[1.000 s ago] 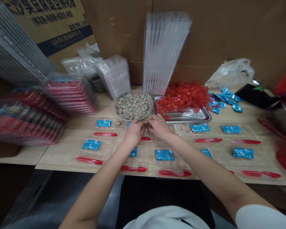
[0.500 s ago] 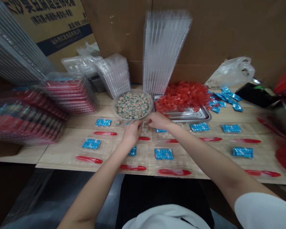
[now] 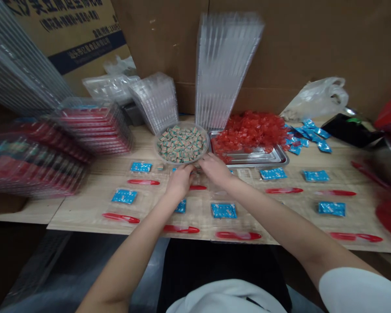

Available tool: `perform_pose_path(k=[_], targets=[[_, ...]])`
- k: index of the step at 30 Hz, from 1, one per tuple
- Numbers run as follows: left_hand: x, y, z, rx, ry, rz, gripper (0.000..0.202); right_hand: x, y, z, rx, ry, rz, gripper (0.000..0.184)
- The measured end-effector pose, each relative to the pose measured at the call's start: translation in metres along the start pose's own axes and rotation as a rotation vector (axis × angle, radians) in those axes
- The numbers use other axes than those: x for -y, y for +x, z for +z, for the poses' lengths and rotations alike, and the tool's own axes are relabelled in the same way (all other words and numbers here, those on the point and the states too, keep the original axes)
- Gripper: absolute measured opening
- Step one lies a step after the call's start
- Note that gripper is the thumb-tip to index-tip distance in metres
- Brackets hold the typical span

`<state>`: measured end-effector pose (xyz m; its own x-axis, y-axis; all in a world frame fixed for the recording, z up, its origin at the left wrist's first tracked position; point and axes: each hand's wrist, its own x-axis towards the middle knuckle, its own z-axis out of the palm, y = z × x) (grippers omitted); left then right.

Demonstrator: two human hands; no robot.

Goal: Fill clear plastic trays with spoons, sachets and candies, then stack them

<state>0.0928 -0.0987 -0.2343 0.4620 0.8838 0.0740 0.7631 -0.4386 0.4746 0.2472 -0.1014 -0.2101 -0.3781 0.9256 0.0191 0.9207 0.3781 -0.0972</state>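
My left hand is closed over a clear plastic tray just in front of the bowl, its fingertips curled inward. Beside it, my right hand reaches in from the right with fingers bent together and pointing down close to the bowl's front rim. Whatever either hand pinches is hidden. The clear round bowl holds many small teal-and-beige wrapped squares. Under and around my hands lie clear trays, each with a blue printed sachet and a red pen-shaped piece. One small square lies in a tray left of my hands.
A metal tray with red plastic pieces stands behind my right hand, loose blue sachets to its right. Tall stacks of clear trays rise at the back. Filled packs are piled left; a black container sits right.
My right hand has shifted slightly, its fingers now lower and closer to the bowl's rim and more hidden. My left hand stays nearly where it was.
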Motion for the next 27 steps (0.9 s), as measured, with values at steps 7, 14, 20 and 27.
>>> perform_pose_path(k=[7,14,20,27], targets=[[0.002,0.000,-0.002,0.005,-0.006,-0.001,0.026,-0.021,0.003,0.002,-0.008,0.051,-0.048,0.020],[-0.001,-0.002,-0.001,0.003,-0.014,0.053,0.026,-0.019,-0.006,-0.003,-0.021,0.110,-0.015,0.021],[-0.001,-0.005,-0.002,-0.026,-0.032,0.072,0.035,-0.028,-0.011,-0.009,-0.053,0.159,0.132,0.023],[0.001,-0.010,-0.007,-0.060,-0.020,0.066,0.033,-0.019,-0.006,-0.009,0.015,0.474,0.212,0.017]])
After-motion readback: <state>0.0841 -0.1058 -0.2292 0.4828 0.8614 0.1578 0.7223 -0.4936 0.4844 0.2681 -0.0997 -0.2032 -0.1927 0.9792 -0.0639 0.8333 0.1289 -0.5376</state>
